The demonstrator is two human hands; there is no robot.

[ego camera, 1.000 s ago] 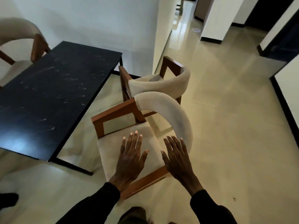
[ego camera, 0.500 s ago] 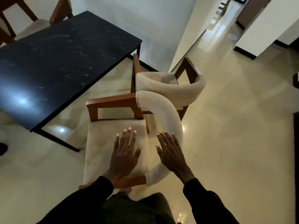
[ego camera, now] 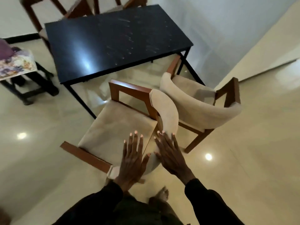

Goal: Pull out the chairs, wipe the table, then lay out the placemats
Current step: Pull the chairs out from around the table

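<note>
Dim, 2 round lamp glints on glossy floor, sheen on black table, slight motion blur

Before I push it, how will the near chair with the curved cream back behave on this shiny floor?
Likely rigid and fairly heavy: the near chair has a thick wooden frame. It should slide, since the floor looks glossy. Pushed high on the backrest, it might tip.
</note>
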